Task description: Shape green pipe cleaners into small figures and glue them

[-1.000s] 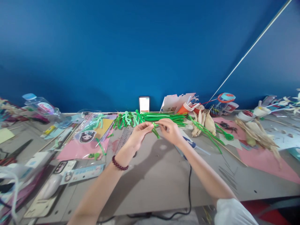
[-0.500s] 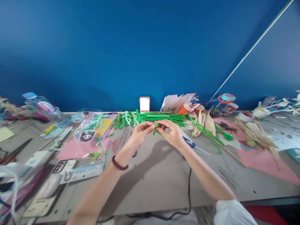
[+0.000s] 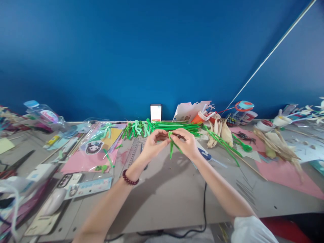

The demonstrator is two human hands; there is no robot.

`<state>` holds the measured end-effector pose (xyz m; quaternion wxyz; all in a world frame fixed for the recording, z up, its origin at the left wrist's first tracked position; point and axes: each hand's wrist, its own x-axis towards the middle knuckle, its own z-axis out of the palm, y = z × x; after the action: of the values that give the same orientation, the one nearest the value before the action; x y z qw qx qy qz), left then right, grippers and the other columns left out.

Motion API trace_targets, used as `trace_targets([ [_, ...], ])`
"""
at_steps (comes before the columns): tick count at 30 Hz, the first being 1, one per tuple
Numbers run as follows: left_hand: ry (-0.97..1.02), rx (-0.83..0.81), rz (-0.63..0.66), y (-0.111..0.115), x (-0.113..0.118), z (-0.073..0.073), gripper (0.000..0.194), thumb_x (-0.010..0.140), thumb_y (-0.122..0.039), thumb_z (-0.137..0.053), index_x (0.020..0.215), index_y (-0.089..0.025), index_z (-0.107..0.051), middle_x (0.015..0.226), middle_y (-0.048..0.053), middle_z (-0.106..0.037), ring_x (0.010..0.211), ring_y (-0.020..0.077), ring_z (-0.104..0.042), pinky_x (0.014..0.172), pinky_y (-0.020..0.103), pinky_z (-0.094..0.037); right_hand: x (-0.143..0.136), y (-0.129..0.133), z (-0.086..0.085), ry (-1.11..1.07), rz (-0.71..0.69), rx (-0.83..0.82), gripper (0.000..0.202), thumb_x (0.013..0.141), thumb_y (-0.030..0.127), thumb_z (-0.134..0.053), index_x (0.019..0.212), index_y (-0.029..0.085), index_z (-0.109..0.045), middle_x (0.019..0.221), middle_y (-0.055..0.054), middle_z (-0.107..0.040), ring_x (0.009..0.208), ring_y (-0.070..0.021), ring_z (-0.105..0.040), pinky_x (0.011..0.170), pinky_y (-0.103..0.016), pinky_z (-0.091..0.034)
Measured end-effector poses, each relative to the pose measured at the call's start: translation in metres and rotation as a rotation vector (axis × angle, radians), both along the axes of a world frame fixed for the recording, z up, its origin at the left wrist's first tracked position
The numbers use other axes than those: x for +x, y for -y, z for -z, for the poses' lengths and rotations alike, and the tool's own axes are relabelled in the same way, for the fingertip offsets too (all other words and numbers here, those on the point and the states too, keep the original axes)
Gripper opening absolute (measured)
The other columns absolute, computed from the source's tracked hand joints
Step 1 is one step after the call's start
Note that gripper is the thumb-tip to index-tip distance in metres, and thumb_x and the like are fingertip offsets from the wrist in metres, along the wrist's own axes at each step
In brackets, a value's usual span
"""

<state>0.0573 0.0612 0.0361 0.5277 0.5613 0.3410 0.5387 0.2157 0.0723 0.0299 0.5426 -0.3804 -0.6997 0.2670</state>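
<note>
Deep blue wall [image 3: 113, 60] with a slanting pale strip [image 3: 272, 54], behind a grey tabletop [image 3: 167, 206]

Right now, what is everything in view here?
Green piece: one, green, centre
Green stems: many, green, behind
Husks: several, cream, right
Cups: at least two, orange, right
Screen: one, white, behind
Wall: one, blue, behind
Desk: one, grey, below
Bottle: one, clear, far left
Ruler: one, clear, left
Mouse: one, white, near left
Paper: several, mostly pink, both sides
Other clutter: uncounted, mixed colours, both ends
Bracelet: one, maroon, left wrist
Left hand: one, bare, centre
Right hand: one, bare, centre
</note>
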Motion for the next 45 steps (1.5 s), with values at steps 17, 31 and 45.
trace_targets([
  [17,-0.234,0.112,-0.100,0.007,0.003,-0.004,0.009,0.073,-0.023,-0.063,0.077,-0.016,-0.059,0.075,0.002,-0.060,0.071,0.0136,-0.056,0.069,0.025,-0.044,0.007,0.002,-0.011,0.033,-0.138,-0.099,0.025,0.080,0.019,-0.054,0.100,0.023,-0.069,0.100,-0.006,-0.066,0.079,-0.0141,-0.061,0.067,-0.026,-0.051],
  [31,-0.356,0.233,-0.118,0.012,0.004,-0.006,0.026,0.084,-0.034,-0.054,0.064,-0.017,-0.056,0.068,0.002,-0.050,0.068,0.0139,-0.045,0.063,0.025,-0.035,0.008,0.002,-0.012,0.200,-0.084,0.167,0.029,0.089,0.020,-0.046,0.107,0.027,-0.067,0.097,-0.005,-0.069,0.089,-0.0167,-0.064,0.078,-0.030,-0.052],
  [45,0.124,-0.335,0.250,0.003,0.002,0.005,0.027,0.066,-0.038,-0.074,0.063,-0.015,-0.062,0.059,0.000,-0.057,0.058,0.0088,-0.050,0.061,0.022,-0.040,0.006,0.004,-0.012,0.170,0.074,0.280,0.026,0.088,0.018,-0.047,0.093,0.026,-0.071,0.083,-0.004,-0.071,0.076,-0.0172,-0.064,0.071,-0.032,-0.052],
])
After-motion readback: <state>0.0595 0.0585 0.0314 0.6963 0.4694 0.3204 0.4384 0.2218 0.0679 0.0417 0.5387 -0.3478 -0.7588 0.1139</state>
